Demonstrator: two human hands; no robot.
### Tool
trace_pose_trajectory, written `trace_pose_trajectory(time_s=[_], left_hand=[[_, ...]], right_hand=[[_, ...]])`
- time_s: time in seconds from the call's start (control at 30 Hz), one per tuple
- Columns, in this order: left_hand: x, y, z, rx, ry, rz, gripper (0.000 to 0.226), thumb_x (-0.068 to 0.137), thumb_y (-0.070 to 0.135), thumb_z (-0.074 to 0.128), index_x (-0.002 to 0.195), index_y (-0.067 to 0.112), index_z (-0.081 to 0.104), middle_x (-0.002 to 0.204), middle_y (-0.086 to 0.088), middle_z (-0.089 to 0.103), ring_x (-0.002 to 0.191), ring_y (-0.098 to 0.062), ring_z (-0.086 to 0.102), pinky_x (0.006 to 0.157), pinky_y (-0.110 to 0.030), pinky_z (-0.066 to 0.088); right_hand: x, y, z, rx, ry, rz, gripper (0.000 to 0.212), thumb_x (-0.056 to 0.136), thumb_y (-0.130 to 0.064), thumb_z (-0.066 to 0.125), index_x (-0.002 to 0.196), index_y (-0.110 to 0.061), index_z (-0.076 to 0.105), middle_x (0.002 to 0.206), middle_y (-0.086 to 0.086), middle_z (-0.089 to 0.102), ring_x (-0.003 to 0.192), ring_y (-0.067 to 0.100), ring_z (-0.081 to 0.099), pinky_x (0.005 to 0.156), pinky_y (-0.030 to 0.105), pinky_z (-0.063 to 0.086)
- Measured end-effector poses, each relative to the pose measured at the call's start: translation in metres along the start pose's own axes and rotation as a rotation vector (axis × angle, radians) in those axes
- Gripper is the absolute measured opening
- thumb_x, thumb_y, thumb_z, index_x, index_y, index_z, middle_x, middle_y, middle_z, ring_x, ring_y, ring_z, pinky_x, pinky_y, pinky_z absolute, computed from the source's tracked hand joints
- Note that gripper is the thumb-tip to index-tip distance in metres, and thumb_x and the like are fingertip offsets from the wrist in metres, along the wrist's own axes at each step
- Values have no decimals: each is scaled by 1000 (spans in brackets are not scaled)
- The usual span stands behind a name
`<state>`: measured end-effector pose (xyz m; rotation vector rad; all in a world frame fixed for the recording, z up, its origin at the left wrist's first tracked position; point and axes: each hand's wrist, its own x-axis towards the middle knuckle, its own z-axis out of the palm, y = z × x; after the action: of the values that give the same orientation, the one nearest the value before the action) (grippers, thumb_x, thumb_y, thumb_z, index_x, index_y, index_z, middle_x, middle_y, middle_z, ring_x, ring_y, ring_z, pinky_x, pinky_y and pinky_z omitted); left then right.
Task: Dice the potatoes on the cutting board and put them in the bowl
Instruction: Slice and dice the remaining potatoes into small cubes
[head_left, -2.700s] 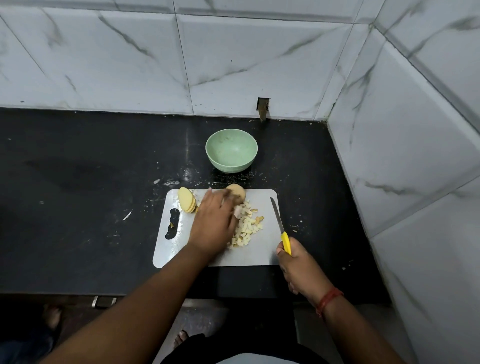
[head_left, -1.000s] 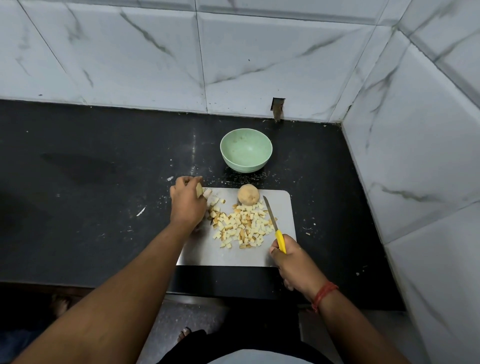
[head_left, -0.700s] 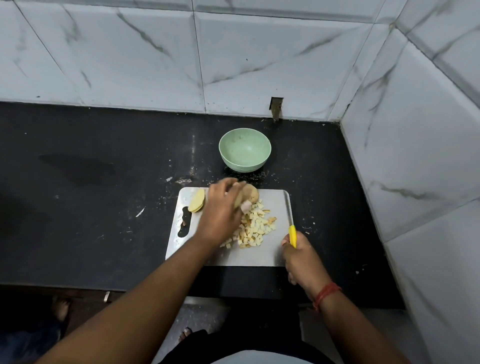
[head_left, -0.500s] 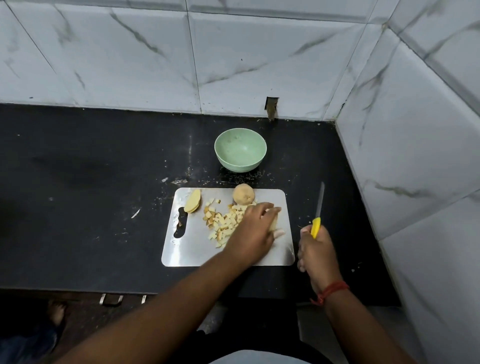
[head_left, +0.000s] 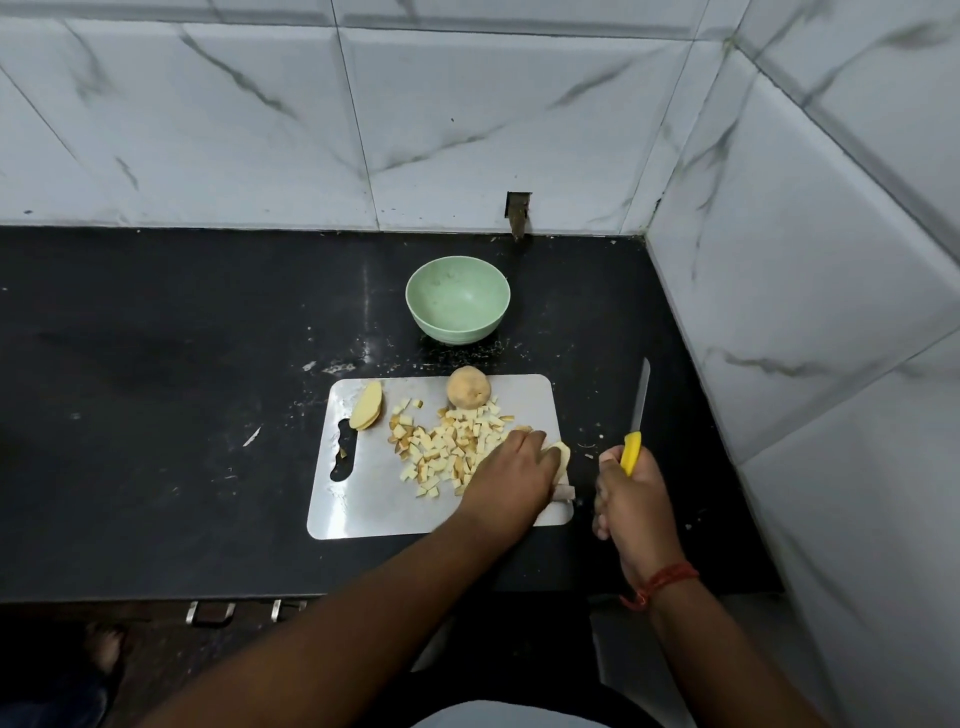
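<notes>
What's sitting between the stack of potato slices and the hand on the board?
In the head view, diced potato pieces lie between the slices and the left hand.

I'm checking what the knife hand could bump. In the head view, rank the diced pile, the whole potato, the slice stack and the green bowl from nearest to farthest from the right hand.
From the right hand:
1. Diced pile, mid-board, to its left.
2. Whole potato, board's far edge.
3. Slice stack, board's far-left corner.
4. Green bowl, beyond the board.
The last two are roughly level, too close to call firmly.

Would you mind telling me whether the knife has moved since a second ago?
Yes. The knife has gone from over the cutting board to off its right edge, above the black counter.
</notes>
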<state>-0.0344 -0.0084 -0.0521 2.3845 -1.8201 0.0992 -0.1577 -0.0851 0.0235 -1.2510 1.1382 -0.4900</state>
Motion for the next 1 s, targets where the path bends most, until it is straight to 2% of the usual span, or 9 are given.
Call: trace_pose_trajectory(time_s=[0.13,0.23,0.3,0.43,0.5,0.6,0.67,0.8,1.0], left_hand=[[2,-7,-9,128,44,-79,41,72,50,83,93,17,71,92,-5,63,83,-24,61,72,-35,51],[6,-9,-13,138,45,-139,57,68,65,82,90,16,67,89,-6,63,82,-25,60,74,-39,49],[7,-9,-15,160,60,-154,55,73,66,75,92,15,66,90,-6,64,83,-26,60,78,-41,49],[4,-14,-21,160,99,-97,64,89,71,33,91,15,64,89,-6,64,83,-27,60,83,-45,49],[-2,-18,-21,159,130,-22,65,94,69,30,93,14,65,93,-6,63,87,-27,59,91,-47,49],[-13,-29,-13,113,138,138,51,99,60,39,96,16,64,102,-6,61,95,-27,58,110,-51,43],[-20,-35,-11,29,102,227,43,100,53,42,102,15,64,111,-8,61,103,-28,58,117,-50,37],[-31,-41,-12,7,64,295,47,99,46,46,124,11,66,128,-14,60,115,-33,57,110,-46,42],[-35,-30,-9,148,-39,189,66,99,57,32,145,16,55,135,-12,57,129,-34,51,121,-56,30]], right_hand=[[-4,1,-1,-20,-8,8,12,101,-20,45,91,-13,47,57,3,38,39,11,31,39,24,29],[-6,1,-2,-26,-22,25,13,102,-22,46,94,-12,48,58,2,38,40,11,31,39,24,29],[-8,2,-2,-42,-31,29,12,101,-22,46,94,-12,49,59,2,39,40,10,32,39,24,30],[-9,4,0,-72,-46,28,11,101,-21,46,95,-13,50,61,4,39,41,11,33,39,24,30],[-10,5,-1,-83,-64,28,10,101,-20,45,95,-14,50,61,5,39,42,12,33,38,24,29],[-13,8,-1,-114,-95,33,10,102,-20,45,93,-15,48,61,3,39,42,11,33,39,23,29],[-16,9,-1,-125,-118,52,10,102,-20,45,94,-15,49,60,2,40,41,11,33,39,23,29],[-23,7,0,-168,-162,87,8,101,-21,44,99,-15,50,61,3,42,39,10,33,37,21,28],[-22,12,1,-223,-169,103,5,100,-22,44,99,-20,49,70,6,45,45,11,36,37,20,29]])
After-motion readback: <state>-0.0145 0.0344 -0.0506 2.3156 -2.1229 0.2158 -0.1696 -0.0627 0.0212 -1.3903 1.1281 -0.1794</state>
